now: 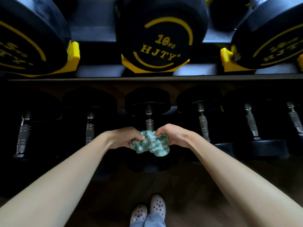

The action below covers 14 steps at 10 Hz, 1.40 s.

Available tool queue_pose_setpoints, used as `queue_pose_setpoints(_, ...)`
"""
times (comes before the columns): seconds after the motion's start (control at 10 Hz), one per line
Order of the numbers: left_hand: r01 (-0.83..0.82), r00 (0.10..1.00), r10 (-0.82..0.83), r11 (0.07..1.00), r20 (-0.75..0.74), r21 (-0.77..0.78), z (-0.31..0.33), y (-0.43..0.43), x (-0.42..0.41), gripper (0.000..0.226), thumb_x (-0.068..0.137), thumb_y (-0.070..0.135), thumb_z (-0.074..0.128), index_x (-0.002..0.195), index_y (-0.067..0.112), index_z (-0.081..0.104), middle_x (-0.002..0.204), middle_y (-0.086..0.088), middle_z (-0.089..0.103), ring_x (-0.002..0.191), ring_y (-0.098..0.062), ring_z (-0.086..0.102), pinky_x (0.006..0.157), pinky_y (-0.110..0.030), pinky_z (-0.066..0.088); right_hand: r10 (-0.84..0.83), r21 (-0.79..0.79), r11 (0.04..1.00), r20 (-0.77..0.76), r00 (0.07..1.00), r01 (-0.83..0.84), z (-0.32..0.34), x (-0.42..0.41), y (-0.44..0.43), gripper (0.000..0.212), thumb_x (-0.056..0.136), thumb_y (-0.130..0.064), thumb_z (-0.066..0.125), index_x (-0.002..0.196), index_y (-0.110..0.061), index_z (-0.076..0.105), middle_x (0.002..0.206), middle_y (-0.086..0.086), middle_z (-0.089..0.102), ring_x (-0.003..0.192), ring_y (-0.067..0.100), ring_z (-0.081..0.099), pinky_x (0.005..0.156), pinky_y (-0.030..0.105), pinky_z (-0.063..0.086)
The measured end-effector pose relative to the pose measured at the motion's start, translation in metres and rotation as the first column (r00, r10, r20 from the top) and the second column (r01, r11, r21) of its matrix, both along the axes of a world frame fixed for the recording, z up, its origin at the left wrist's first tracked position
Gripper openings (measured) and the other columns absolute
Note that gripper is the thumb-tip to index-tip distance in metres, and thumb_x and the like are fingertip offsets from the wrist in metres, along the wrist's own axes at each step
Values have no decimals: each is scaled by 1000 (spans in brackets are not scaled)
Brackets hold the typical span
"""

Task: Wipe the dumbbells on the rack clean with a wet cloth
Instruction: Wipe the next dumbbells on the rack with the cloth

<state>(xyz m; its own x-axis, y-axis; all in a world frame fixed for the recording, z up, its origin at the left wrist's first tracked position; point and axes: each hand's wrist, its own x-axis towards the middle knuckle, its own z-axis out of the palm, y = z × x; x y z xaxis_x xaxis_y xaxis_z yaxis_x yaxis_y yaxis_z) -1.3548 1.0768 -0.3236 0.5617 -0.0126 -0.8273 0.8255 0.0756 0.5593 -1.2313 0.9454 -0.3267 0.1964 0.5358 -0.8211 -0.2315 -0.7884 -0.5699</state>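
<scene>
Gripping noted: cloth [150, 144] bunched between left hand [124, 138] and right hand [175, 136].
Dumbbell handle [149, 124] at 12 o'clock; floor [188, 194] drips risked if wrung.

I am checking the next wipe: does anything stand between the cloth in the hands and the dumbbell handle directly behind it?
Nothing visible does. The left hand and right hand grip the crumpled green-and-white cloth just in front of the ribbed metal handle of the middle black lower-row dumbbell.
</scene>
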Motion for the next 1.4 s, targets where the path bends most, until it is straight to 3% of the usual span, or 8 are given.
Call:
queue_pose_setpoints(0.3,-426,896,439,891,61,-157,31,7,-14,21,92,24,50,97,9,62,89,-6,68,76,-17,67,66,-26,52,-366,71,911,-319,874,407,22,-1,-36,34,98,-26,39,118,-9,61,100,8,70,89,20,67,72,32,51)
queue_pose_setpoints(0.5,-392,910,241,765,338,510,22,-24,3,14,87,17,58,99,17,66,94,-7,67,88,-20,61,74,-25,42,-633,22,755,-240,736,656,13,-8,-40,24,96,-12,45,111,0,60,92,12,67,80,22,66,67,34,53)
queue_pose_setpoints(0.7,30,855,-383,710,349,703,14,-68,11,51,90,19,50,140,26,42,155,3,22,142,-16,22,113,-22,15,-708,-63,494,-608,359,867,-1,-19,-34,68,92,-61,33,121,-3,55,121,23,59,103,37,59,84,52,48)
queue_pose_setpoints(0.8,205,843,-436,800,313,563,11,-63,15,57,87,6,45,141,24,39,157,8,9,145,-11,7,110,-17,3,-673,-18,494,-642,368,869,-1,-13,-38,57,85,-44,55,120,1,56,118,25,62,99,36,64,82,53,51)
queue_pose_setpoints(0.9,-228,899,37,891,437,393,11,-52,22,43,80,-9,45,114,7,67,136,-4,52,130,-18,44,107,-16,27,-722,16,484,-557,409,875,-9,-4,-39,34,83,-3,56,117,2,55,106,20,66,89,32,68,72,50,56)
queue_pose_setpoints(1.0,-505,850,353,758,391,413,-5,-32,25,40,79,-10,40,98,7,72,110,-14,68,109,-29,60,97,-41,47,-750,141,587,-275,602,797,-18,7,-31,28,89,3,51,116,-1,55,95,13,66,84,24,64,73,40,53)
queue_pose_setpoints(1.3,-391,909,412,794,59,465,-65,6,11,26,91,3,44,107,-2,64,116,-22,63,110,-37,58,95,-45,48,-160,97,986,744,649,132,-81,12,41,31,92,-15,54,121,-6,57,117,20,63,110,37,57,89,36,41)
queue_pose_setpoints(1.4,-409,898,439,808,31,424,-75,9,11,28,92,3,44,111,-4,62,117,-23,62,109,-37,59,94,-44,49,-47,130,986,812,582,-101,-89,-7,57,30,89,-6,53,118,-6,62,116,20,65,108,37,58,88,34,39)
